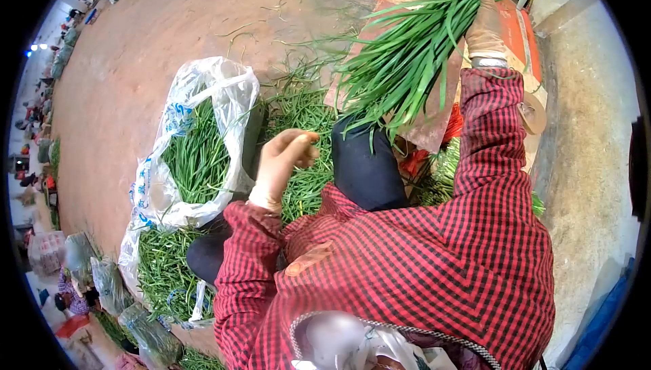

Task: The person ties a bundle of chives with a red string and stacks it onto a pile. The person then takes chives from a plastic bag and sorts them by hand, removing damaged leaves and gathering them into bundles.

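Observation:
My right hand (485, 21), in a pale glove, is wrapped round the thick end of a large bunch of garlic chives (424, 48). The pale stem ends point to the upper right; the long green leaves fan down to the left, their tips hanging over my dark-clad knee (369, 167). My left hand (285, 163), also gloved, is raised in front of me with its fingers curled in toward the thumb. Whether anything small sits in those fingers I cannot make out. Beneath and beyond it lies a heap of loose chives (305, 116).
Left of me stands a white plastic bag (234, 95) filled with chives, with more loose leaves (166, 268) below it. A cardboard sheet (434, 109) and a tape roll (532, 112) are at the right, near the wall (590, 133). Full clear bags (149, 333) line the far left.

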{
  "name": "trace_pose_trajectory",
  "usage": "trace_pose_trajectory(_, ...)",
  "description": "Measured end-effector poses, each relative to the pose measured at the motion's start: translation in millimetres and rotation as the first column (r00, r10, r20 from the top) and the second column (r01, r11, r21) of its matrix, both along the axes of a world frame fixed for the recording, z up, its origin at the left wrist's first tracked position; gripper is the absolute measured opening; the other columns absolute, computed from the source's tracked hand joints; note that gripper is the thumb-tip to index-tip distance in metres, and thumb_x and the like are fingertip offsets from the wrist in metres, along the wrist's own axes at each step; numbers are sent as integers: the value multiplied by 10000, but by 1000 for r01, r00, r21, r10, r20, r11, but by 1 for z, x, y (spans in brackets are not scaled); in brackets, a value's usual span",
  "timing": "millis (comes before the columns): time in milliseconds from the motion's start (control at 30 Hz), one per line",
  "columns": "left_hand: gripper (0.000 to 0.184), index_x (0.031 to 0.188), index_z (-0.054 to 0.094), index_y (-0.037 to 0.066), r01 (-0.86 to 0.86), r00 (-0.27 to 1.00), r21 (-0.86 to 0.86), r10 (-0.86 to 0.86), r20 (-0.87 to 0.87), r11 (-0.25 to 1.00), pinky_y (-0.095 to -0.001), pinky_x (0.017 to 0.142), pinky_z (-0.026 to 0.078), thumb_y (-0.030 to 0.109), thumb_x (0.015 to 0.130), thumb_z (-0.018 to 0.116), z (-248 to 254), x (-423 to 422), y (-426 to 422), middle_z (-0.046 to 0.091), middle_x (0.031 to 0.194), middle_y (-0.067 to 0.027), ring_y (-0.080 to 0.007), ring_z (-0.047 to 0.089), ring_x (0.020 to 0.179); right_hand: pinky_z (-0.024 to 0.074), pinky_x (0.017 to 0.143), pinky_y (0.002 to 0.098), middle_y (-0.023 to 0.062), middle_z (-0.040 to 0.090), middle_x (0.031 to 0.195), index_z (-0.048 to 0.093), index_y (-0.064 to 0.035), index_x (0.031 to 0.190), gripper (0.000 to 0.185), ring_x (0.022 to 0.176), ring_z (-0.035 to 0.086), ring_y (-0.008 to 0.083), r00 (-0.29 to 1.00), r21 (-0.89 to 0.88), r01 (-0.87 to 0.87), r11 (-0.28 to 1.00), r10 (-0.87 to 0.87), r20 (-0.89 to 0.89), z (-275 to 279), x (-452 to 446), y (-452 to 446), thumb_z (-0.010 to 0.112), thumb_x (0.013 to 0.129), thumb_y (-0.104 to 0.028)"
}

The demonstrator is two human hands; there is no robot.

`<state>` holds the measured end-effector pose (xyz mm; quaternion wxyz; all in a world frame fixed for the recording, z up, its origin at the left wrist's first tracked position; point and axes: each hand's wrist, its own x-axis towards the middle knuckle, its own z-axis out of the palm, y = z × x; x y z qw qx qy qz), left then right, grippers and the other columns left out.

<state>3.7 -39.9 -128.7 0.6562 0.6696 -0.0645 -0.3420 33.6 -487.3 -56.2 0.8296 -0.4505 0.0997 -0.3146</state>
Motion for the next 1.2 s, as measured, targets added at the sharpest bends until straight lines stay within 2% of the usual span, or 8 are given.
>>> trace_pose_trajectory(233,242,1114,643,1,136,991,-115,-136,3,984,-235,693,491,177,967,566,17,-10,-15,683,855,-56,-95,611,753,569,581,280,64,676,782,651,-20,943,236,634,662,144,838,-141,-496,857,430,-337,48,-18,15,669,838,-230)
trace_pose_trajectory(500,298,1180,613,18,-378,923,48,380,-52,925,-214,654,486,197,944,586,-13,5,108,689,907,-56,-92,624,716,490,712,287,68,629,900,556,28,1178,507,744,583,162,507,-576,-774,263,-287,-813,36,-5,63,680,728,-170)
trace_pose_trajectory(567,296,1172,620,22,-434,900,103,437,2,895,-214,648,492,209,943,595,-16,6,137,693,912,-56,-91,631,716,491,783,316,112,650,951,559,25,1164,518,869,613,191,707,-689,-659,303,-65,-704,-53,24,40,686,715,-201)
trace_pose_trajectory(633,288,1159,631,26,-475,878,144,478,15,868,-224,673,498,215,944,596,-19,9,168,698,918,-62,-93,634,727,479,877,379,202,661,1057,585,-21,1160,519,1022,624,342,696,-783,-609,128,-386,-605,-120,47,38,653,726,-298)
trace_pose_trajectory(1000,436,1217,615,36,-415,908,576,279,313,704,-331,979,428,279,858,655,-70,33,318,645,1158,-132,-248,604,1047,364,1064,409,248,514,1333,401,14,1397,861,1281,468,352,363,-464,-879,-112,-788,-498,-111,60,106,699,759,-483)
trace_pose_trajectory(1067,454,1203,633,66,-297,933,763,4,360,573,-339,922,466,297,813,661,-65,43,320,655,1127,-153,-260,624,1038,353,1072,385,212,523,1343,437,-4,1379,710,1281,472,331,871,-893,-411,-183,-368,-325,-136,85,103,698,813,-343)
trace_pose_trajectory(1167,432,1155,667,89,-81,991,893,-56,118,443,-340,806,509,363,824,617,-53,56,321,696,985,-134,-231,664,922,409,1023,352,145,580,1289,559,-61,1281,437,1212,534,278,801,-784,-596,172,185,-569,-98,95,268,648,857,-115)
trace_pose_trajectory(1200,414,1138,673,88,-3,999,880,-27,18,475,-343,731,509,376,847,610,-44,55,322,691,866,-117,-215,664,792,438,992,361,148,602,1229,595,-65,1221,399,1160,564,284,823,-882,-459,-109,321,-468,-95,99,315,679,838,-136)
